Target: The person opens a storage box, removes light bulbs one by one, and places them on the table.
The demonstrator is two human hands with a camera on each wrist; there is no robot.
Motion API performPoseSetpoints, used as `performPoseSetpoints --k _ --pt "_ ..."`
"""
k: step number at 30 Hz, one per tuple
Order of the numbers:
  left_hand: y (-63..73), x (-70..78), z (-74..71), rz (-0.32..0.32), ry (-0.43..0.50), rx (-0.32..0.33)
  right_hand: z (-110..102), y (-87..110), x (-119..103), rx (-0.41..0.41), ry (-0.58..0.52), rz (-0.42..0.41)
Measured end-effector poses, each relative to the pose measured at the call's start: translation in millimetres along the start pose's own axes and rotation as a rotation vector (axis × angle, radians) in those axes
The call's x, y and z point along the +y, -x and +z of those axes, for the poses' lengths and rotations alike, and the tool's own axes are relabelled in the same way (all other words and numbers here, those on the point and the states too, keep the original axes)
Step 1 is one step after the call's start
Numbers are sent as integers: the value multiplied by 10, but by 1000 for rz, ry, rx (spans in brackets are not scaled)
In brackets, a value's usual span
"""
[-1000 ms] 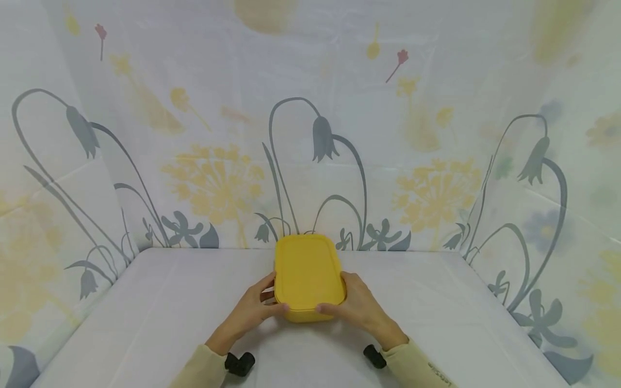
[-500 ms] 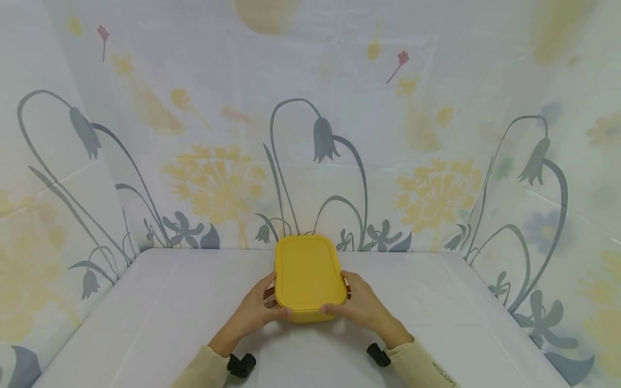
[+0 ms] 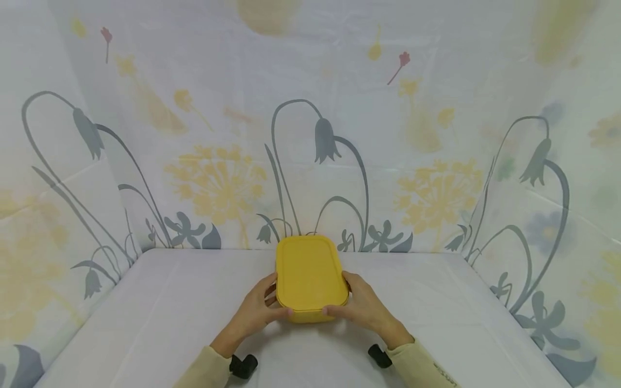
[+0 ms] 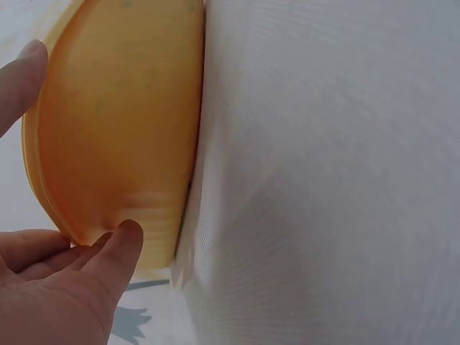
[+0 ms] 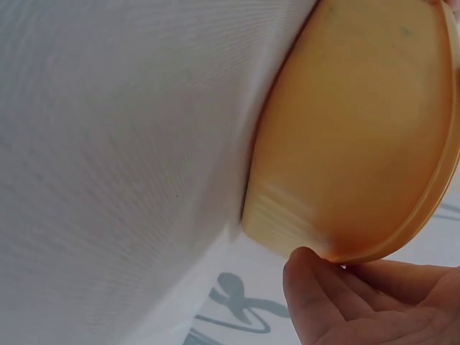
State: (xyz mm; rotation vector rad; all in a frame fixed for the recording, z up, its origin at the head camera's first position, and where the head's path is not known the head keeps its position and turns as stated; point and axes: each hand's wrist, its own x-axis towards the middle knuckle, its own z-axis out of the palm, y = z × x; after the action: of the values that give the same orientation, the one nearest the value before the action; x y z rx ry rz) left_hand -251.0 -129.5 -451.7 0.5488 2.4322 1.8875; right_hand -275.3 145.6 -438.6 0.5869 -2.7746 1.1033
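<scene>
Gripping with the right hand (image 5: 381, 302) the rounded corner of a yellow container (image 5: 352, 129) resting on a white surface (image 5: 122, 144), pressing fingertips (image 5: 303, 260) below the rim (image 5: 440, 180), near grey plant print (image 5: 232, 287)

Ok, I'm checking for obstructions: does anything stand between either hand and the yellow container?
Nothing visible does. The left hand and right hand touch the yellow container directly at its sides, with no other object in between.
</scene>
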Motion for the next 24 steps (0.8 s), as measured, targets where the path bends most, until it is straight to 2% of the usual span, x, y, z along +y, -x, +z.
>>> performPoseSetpoints --k 17,24 --pt "3 16 -4 13 -64 40 9 -4 -5 18 1 -8" --pt "-1 47 -11 52 -99 53 -11 -3 -22 40 13 -27"
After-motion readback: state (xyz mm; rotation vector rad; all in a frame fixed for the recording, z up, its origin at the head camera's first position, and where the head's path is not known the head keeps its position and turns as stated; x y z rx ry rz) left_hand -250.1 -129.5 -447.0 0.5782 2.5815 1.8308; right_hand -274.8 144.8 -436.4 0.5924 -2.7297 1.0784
